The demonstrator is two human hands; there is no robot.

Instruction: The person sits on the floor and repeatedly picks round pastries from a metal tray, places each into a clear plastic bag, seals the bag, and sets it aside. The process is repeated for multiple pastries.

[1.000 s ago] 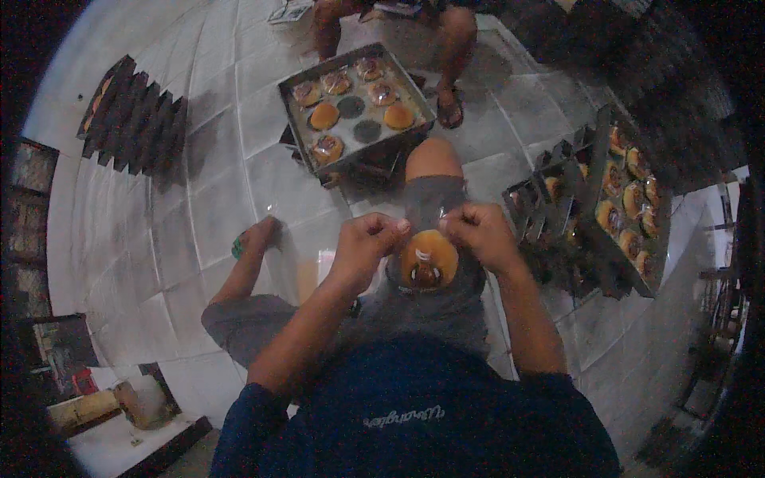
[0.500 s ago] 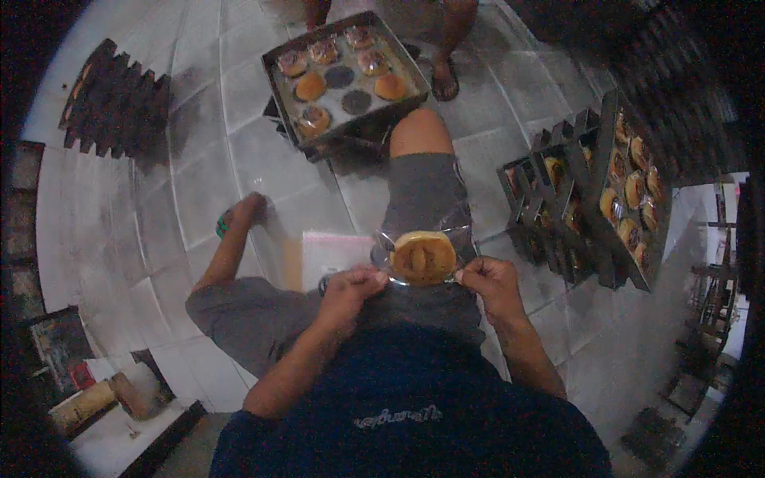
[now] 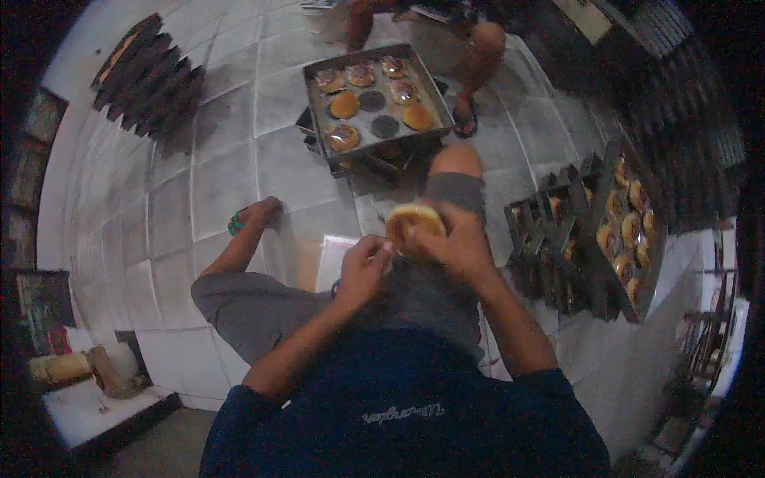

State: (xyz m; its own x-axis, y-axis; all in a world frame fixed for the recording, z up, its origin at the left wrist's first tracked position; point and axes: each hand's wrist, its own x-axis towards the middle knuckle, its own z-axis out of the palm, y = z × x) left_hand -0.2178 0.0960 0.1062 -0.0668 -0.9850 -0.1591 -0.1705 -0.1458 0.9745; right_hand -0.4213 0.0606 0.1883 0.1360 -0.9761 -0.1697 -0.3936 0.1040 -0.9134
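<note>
Got both hands on a round golden bun (image 3: pixel 414 221): my right hand (image 3: pixel 456 243) grips it, my left hand (image 3: pixel 362 264) pinches its edge, above my knee.

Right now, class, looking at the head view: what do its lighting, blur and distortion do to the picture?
Head view: dim, bluish light; fisheye bends the floor tiles toward a black rim; the bun between the left hand and right hand is soft and blurred; the tray casts a shadow below it.

My dark navy short-sleeved shirt (image 3: pixel 414 414) with pale chest lettering, grey knee-length shorts (image 3: pixel 271 299), green sandal (image 3: pixel 237 222) at left of centre.
</note>
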